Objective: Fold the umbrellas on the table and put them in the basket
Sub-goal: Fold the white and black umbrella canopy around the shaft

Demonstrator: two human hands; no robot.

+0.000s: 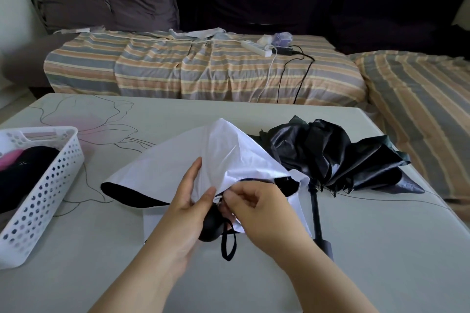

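A white umbrella (203, 160) with a black lining lies loosely collapsed in the middle of the table (356, 249). My left hand (185, 213) grips its black handle, from which a black wrist strap hangs. My right hand (256, 211) pinches the white canopy's edge just above the handle. A black umbrella (338, 155) lies crumpled to the right, its black shaft and handle (323, 241) pointing toward me. A white perforated basket (38, 198) stands at the left edge, holding dark and pink folded things.
Behind the table stands a sofa with a striped cover (203, 68) and dark cushions. A white power strip (256, 48) with cables lies on the cover. The table's far edge runs below the sofa.
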